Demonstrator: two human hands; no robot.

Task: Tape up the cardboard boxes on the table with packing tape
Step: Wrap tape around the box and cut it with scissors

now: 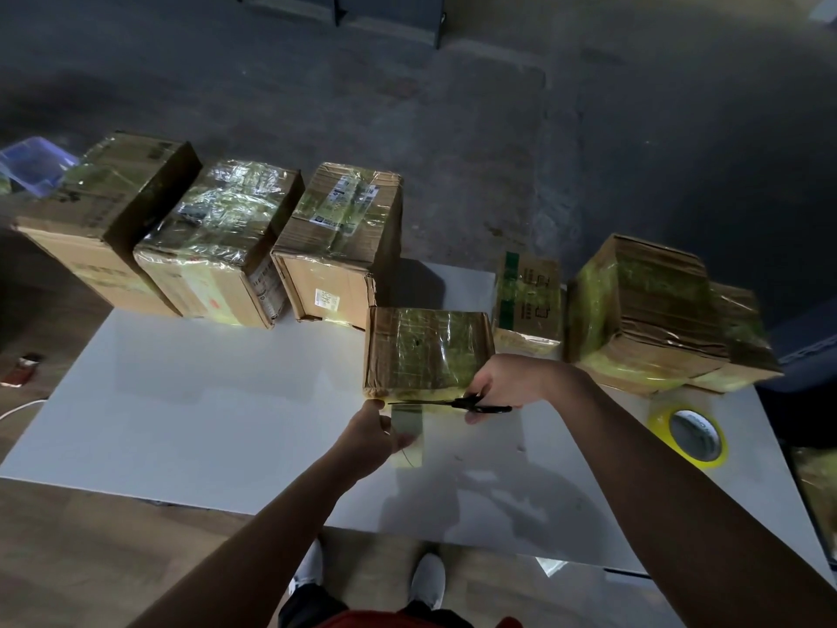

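Observation:
A small cardboard box [425, 351], wrapped in clear tape, sits in the middle of the white table [204, 401]. A strip of clear tape [407, 435] hangs from its near edge toward me. My left hand [373, 435] pinches that strip just below the box. My right hand [498, 385] grips black scissors [453, 404], whose blades lie across the tape at the box's near edge. A yellow roll of packing tape [690, 435] lies flat on the table to the right.
Three taped boxes [217, 247] stand in a row along the far left edge of the table. More taped boxes [647, 310] are stacked at the far right, with a smaller box [527, 301] beside them. A blue bin [31, 163] sits far left.

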